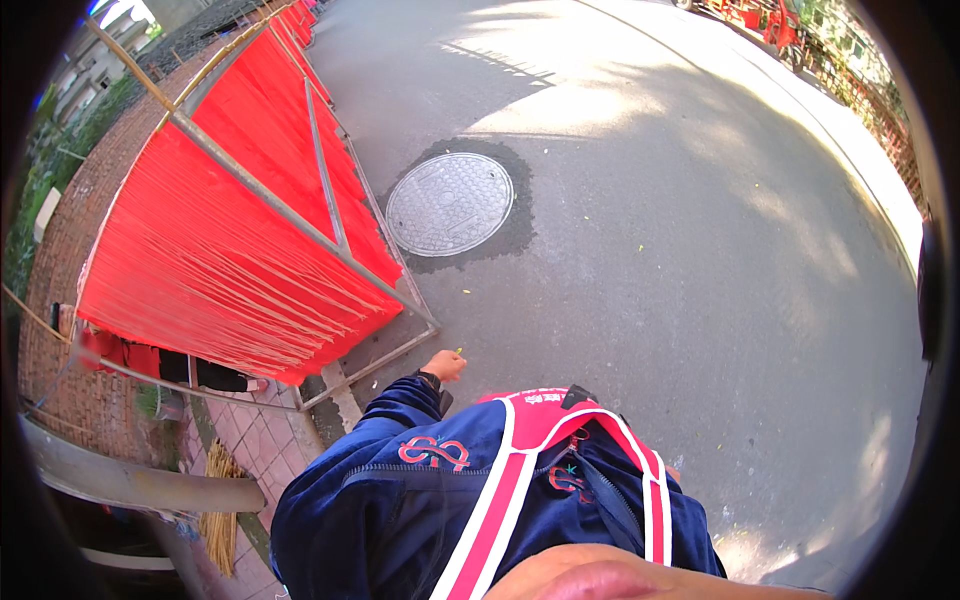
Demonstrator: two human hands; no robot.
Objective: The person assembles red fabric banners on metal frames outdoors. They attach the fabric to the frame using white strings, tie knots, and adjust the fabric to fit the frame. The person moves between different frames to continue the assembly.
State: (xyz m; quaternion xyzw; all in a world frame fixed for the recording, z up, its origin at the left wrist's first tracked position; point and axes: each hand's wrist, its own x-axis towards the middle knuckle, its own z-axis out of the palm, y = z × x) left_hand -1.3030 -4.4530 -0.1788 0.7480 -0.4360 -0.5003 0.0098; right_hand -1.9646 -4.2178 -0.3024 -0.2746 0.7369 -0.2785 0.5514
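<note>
Head view, looking down past a dark blue jacket [400,490] with red-and-white straps. Left hand [445,366] stretched forward and low over the asphalt, fingers curled narrow around something small and yellowish at the tip; too small to tell what it is, or whether actually pinched. Dark watch or band at that wrist. Right hand out of sight, hidden behind the body; grip cannot be told.

Just left of the left hand: near corner of a slanted metal rack frame [330,215], its base bar resting on the road edge. Rack draped with dense rows of thin red sticks [220,260], hanging side by side, running far up the left side of the scene. Pale bamboo poles crossing the rack top.

Beyond the hand, farther on the road: round metal manhole cover [450,203] set in a dark patch of tarmac, well apart from the hand.

Near left, below the rack: brick paving, a bundle of yellowish sticks [220,520] lying on it. Another person [150,362] in red partly visible under the rack's low edge.
</note>
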